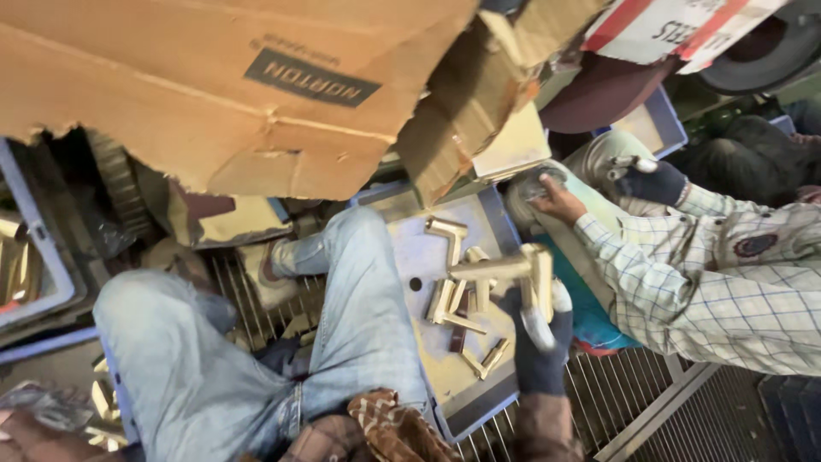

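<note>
My right hand (537,338), gloved dark, has its fingers (547,329) wrapped tight around a brass handle (513,269), held just above the tray (423,257). On that tray I count about six more brass pieces (457,299), lying loose left of the hand. My left hand is out of view. Far right, a co-worker's hand (556,201) in a checked sleeve (684,274) touches a grinder (534,184).

The torn cardboard box (231,94) hid the upper workspace and ran off the top edge. The brass handle (513,269) was motion-blurred. The gloved right hand (540,342) partly covered it. The left hand was out of view. A blue crate (34,257) was cut off at the left edge.
</note>
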